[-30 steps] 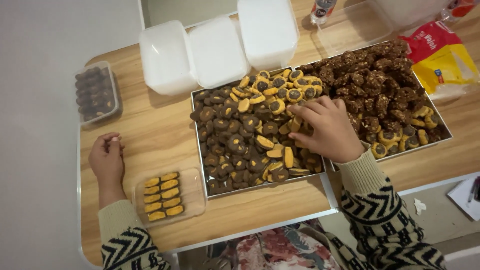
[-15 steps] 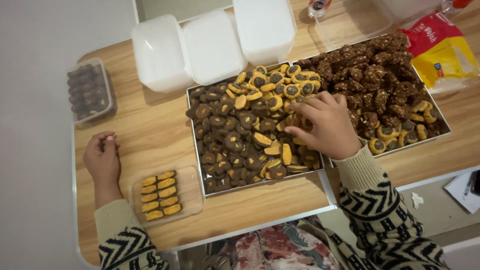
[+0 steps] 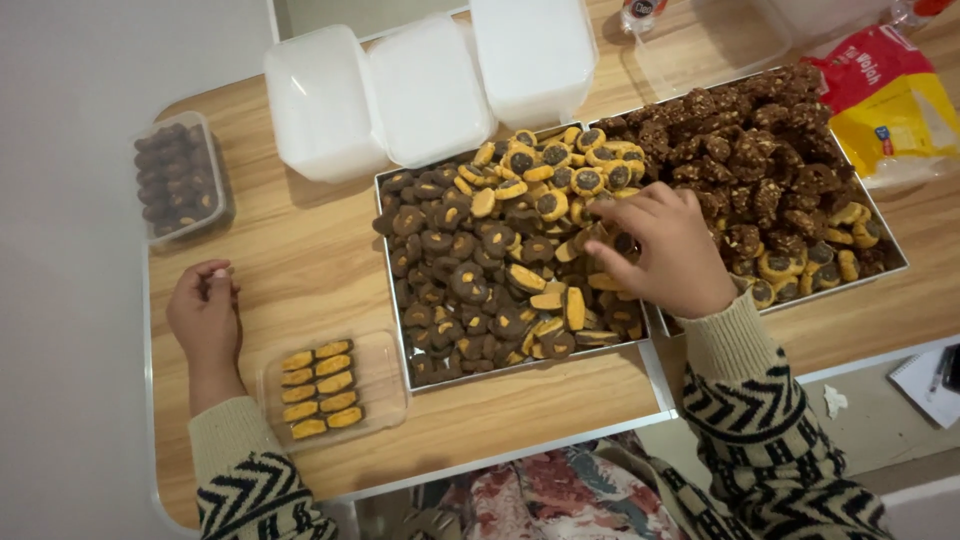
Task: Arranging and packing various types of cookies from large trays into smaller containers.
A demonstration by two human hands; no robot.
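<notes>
**Two hands over the cookie trays**

Two hands show in my head view, both in patterned knit sleeves. My right hand is down on the near tray, a metal one heaped with round dark cookies filled in orange. Its fingertips are curled in among the cookies near the tray's right side, pinching at one, though I cannot tell for certain whether a cookie is already gripped, since the fingers hide it.

My left hand rests on the wooden bench, well apart from the tray, loosely clenched with the fingers folded in; whether anything small sits inside I cannot tell. Just beside that wrist lies a small clear container holding two short columns of orange cookies laid in neat rows.

Further off I see a second metal tray touching the first, piled with rough brown clusters. Three white lidded tubs stand behind the trays. A clear box of dark cookies sits at the bench's far left corner, and a red and yellow bag lies at the far right.
</notes>
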